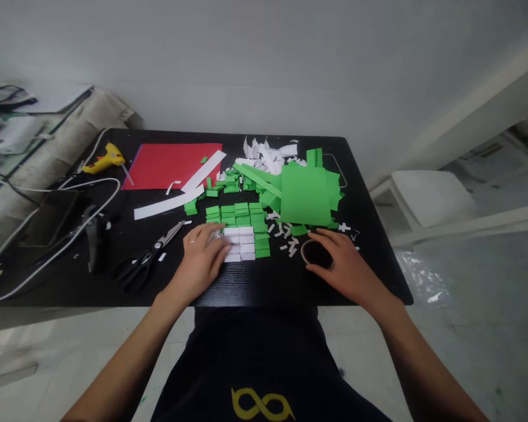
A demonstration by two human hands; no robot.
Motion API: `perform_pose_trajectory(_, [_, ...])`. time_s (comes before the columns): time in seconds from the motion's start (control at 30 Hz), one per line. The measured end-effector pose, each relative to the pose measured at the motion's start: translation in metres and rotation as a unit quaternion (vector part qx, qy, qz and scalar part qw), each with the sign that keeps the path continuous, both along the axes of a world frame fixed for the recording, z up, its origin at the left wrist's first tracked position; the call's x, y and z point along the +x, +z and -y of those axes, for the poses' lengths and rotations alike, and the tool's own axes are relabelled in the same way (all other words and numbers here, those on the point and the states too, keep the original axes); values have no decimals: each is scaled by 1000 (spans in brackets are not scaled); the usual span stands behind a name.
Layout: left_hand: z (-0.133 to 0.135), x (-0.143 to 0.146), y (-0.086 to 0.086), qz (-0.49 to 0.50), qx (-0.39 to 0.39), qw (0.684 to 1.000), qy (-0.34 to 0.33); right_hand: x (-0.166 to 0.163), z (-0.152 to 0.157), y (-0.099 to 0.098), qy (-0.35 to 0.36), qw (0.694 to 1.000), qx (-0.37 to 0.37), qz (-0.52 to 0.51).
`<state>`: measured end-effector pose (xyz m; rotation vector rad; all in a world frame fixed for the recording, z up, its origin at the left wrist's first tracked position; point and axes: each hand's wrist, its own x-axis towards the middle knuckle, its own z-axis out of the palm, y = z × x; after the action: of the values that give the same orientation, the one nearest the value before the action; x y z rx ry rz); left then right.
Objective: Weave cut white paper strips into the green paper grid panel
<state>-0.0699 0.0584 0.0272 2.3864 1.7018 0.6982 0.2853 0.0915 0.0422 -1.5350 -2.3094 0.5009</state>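
My left hand [202, 249] lies low over the table with its fingers stretched out. Its fingertips touch the left edge of a block of small folded white paper pieces [246, 239], laid in rows. Folded green paper pieces [241, 211] line up behind and to the right of the white ones. My right hand [345, 258] curves its thumb and fingers around a thin ring, seemingly a tape roll [304, 255], on the tabletop. Part of the ring is hidden by the hand. Small white paper scraps [286, 234] lie between the green rows and the ring.
Black-handled scissors [147, 258] lie left of my left hand. Green sheets [305, 194] and a white paper pile [270, 153] stand behind the rows. A red sheet [171, 167], white strips [169, 202], a yellow glue gun [108, 158] and a white cable [17, 237] occupy the left.
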Motion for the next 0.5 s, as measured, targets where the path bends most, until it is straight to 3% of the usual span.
perform_pose_trajectory(0.13, [-3,4,-3,0,3,1000,13,15,1,-2,6,996,-86,38])
perform_pose_trajectory(0.3, [-4,9,0,37,13,999,30,10,2,7,14,995,-97,15])
perform_pose_trajectory(0.4, [-2,-4,13,58,16,997,40,4,5,17,13,994,-95,-59])
perform_pose_trajectory(0.5, [7,-38,33,31,-25,990,136,-4,10,21,23,972,-124,-196])
